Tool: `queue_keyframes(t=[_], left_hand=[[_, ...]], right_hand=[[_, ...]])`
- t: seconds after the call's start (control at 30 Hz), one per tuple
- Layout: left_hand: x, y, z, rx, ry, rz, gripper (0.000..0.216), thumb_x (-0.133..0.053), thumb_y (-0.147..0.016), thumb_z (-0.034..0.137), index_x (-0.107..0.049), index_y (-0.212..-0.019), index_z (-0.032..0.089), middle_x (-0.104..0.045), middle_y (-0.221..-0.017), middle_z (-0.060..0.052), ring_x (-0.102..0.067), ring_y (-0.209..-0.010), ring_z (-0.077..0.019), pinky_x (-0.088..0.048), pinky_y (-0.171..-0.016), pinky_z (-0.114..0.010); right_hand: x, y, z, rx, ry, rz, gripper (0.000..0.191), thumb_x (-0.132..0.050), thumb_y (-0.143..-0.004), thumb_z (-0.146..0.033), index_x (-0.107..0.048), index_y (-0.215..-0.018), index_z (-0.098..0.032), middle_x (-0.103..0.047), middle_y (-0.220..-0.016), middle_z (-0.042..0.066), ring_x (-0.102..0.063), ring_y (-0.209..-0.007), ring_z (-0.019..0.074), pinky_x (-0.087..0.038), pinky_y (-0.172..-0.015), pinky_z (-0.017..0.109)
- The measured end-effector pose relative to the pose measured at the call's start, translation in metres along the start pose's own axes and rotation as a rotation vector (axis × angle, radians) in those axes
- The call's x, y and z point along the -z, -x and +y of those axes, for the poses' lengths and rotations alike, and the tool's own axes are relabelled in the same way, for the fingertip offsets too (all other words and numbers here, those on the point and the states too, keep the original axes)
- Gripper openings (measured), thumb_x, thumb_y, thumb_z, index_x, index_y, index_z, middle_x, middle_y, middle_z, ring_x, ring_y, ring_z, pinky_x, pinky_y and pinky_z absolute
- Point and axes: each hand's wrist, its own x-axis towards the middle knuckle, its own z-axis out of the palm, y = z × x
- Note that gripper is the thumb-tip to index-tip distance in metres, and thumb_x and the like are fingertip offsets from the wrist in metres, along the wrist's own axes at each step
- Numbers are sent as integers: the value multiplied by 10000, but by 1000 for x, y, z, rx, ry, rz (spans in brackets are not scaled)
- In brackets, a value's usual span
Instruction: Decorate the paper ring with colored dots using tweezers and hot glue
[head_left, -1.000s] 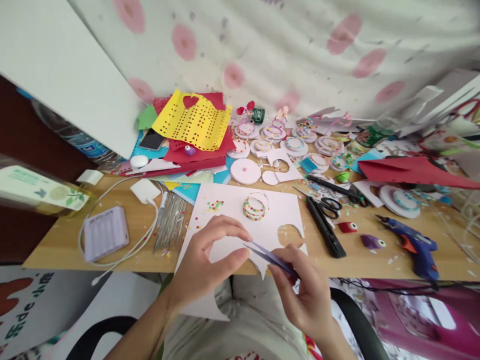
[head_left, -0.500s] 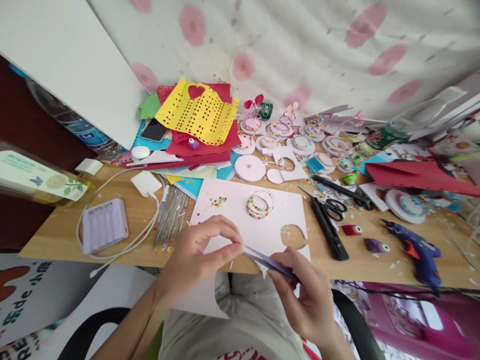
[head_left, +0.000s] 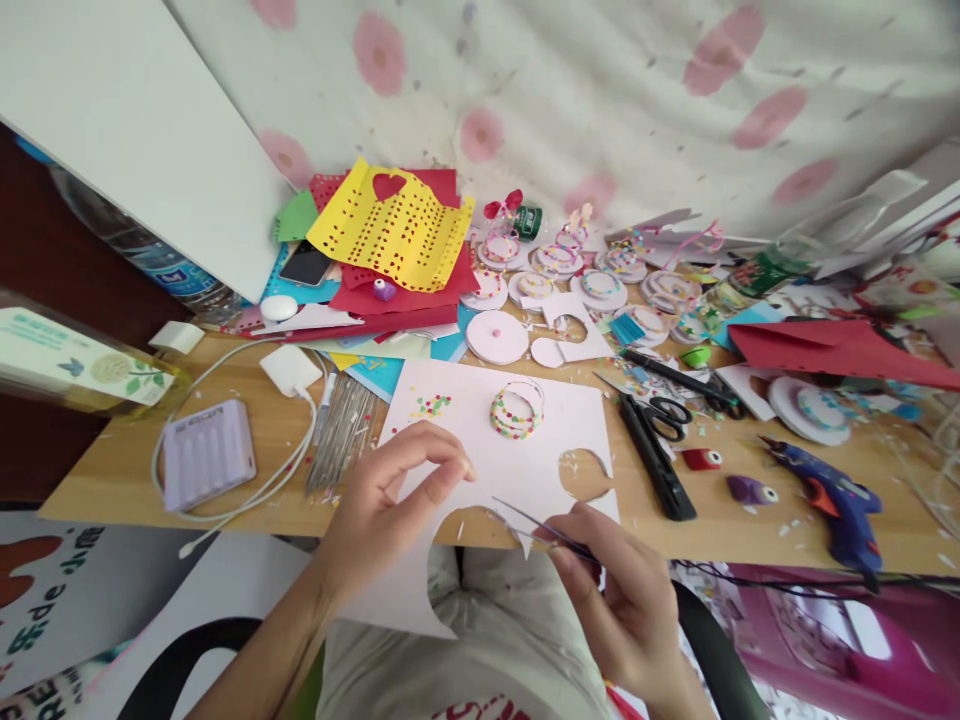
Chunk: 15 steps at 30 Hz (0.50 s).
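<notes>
Two hands are held over the white sheet (head_left: 480,430) at the near edge of the tabletop (head_left: 720,520). The tweezers (head_left: 536,523) are gripped by the closed fingers of the right hand (head_left: 622,600), tips directed toward the curled fingertips (head_left: 457,468) of the left hand (head_left: 390,500), just apart. Whether anything is pinched there cannot be determined.

The sheet (head_left: 525,465) is seen as white, with small dots of many colours scattered on it. The tweezers (head_left: 536,525) appear dark. The punched paper (head_left: 390,235) is yellow and is laid over red paper (head_left: 420,295). The glue gun (head_left: 832,495) is blue and orange, the scissors (head_left: 649,445) black, and the counter (head_left: 112,490) light wood.
</notes>
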Motion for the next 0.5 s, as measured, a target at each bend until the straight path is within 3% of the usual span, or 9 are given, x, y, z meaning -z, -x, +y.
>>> queue_keyframes(t=[0.23,0.33,0.5], left_hand=[[-1,1,-2,24,-25,-192,69,-660,-898,172,-717,-864,190,-663,-903,-24,-636,-873,-148,-476,-811,-248],[-1,2,-3,-35,-117,-168,88,-641,-905,142,-690,-842,180,-657,-859,-27,-627,-842,-154,-472,-776,-254],[-1,4,0,-281,-453,-101,121,-590,-915,95,-634,-842,180,-644,-834,-30,-581,-833,-175,-427,-788,-309]], right_hand=[[-1,-1,-2,16,-19,-35,76,-541,-921,-159,-588,-960,-206,-622,-735,-14,-545,-567,97,-420,-534,217],[0,-2,-3,16,-3,-44,63,-537,-925,-168,-593,-937,-196,-609,-711,-8,-553,-569,107,-413,-524,226],[-1,-4,-6,61,77,-40,68,-534,-913,-136,-583,-894,-179,-555,-645,-15,-507,-527,108,-383,-502,240]])
